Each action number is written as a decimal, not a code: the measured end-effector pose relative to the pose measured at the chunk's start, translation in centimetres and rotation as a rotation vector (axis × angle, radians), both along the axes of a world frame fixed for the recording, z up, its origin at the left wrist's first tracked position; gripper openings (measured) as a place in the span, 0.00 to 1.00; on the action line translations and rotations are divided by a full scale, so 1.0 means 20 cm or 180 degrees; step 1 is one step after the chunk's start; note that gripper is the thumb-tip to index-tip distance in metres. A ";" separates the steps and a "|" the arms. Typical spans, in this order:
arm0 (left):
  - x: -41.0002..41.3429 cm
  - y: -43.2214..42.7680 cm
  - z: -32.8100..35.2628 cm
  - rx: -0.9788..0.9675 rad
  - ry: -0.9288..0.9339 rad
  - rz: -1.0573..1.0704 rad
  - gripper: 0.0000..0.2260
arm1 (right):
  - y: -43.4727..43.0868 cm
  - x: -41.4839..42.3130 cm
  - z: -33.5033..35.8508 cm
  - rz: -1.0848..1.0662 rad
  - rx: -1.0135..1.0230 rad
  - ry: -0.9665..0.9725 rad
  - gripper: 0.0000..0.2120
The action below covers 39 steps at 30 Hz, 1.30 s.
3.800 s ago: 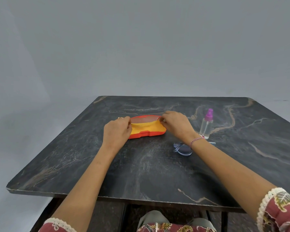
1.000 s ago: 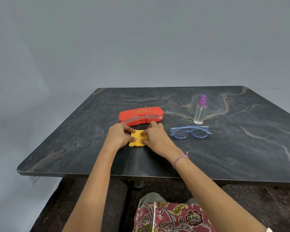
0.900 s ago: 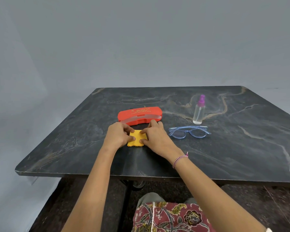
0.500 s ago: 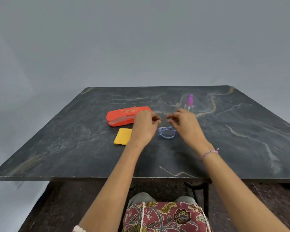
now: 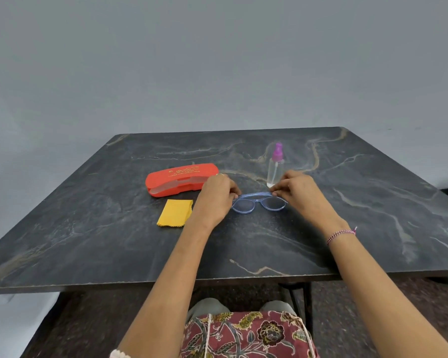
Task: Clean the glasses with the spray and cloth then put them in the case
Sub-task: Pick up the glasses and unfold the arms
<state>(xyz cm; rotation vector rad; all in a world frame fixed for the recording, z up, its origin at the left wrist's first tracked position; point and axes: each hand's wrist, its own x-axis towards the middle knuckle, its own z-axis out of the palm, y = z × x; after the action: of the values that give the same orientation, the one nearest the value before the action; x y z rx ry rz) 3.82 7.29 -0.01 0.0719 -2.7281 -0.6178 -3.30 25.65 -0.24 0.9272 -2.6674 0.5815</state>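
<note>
The blue-framed glasses (image 5: 259,202) rest on the dark marble table (image 5: 269,244), lenses toward me. My left hand (image 5: 215,197) pinches their left end and my right hand (image 5: 299,192) pinches their right end. The folded yellow cloth (image 5: 175,212) lies flat to the left of my left hand. Behind it sits the red glasses case (image 5: 177,178), closed. The clear spray bottle (image 5: 276,166) with a purple top stands upright just behind my right hand.
The table's near edge (image 5: 217,279) runs just above my lap. A grey wall rises behind the table. Bare tabletop stretches right of the bottle and in front of the glasses.
Both hands let go of the yellow cloth, which now lies flat on the table, and moved right to the glasses. They now grip the frame at both ends.
</note>
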 end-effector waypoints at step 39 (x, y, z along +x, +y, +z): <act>0.02 -0.02 0.00 -0.0729 0.0098 -0.0109 0.07 | 0.10 -0.03 -0.05 -0.0102 -0.2067 -0.1038 0.04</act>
<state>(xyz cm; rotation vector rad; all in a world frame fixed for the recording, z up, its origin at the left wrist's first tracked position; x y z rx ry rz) 4.14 6.81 -0.02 -0.0398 -2.7547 -0.3090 -3.83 27.66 -1.26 0.6311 -2.4532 1.5780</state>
